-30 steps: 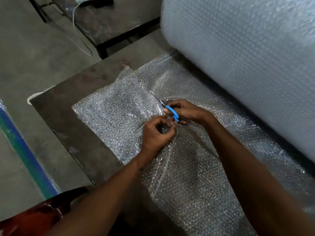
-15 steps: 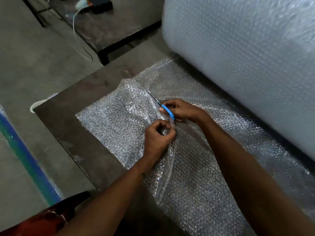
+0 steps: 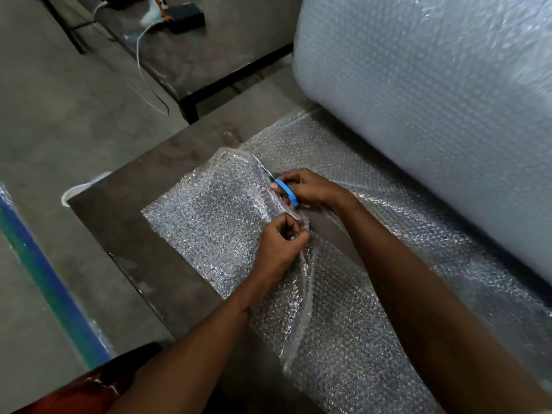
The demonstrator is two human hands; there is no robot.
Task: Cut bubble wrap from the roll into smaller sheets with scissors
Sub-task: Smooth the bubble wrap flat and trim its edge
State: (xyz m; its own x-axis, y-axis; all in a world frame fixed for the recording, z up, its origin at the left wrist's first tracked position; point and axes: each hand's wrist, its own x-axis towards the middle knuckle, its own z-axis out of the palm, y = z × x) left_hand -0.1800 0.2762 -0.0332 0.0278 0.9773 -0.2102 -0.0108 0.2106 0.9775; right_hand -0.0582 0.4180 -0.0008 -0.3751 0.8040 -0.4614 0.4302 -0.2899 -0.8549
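On the tabletop (image 3: pixel 125 210), scissors (image 3: pixel 285 191) in the right hand (image 3: pixel 310 189) have advanced; left hand (image 3: pixel 280 243) pinches the bubble wrap (image 3: pixel 209 216), cut nearly through.

Both forearms are bare, with no sleeves or jewellery visible.

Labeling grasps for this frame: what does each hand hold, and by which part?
Right hand holds the scissors by their blue handle loops. Left hand pinches the cut edge of the bubble wrap sheet, just behind the blades.
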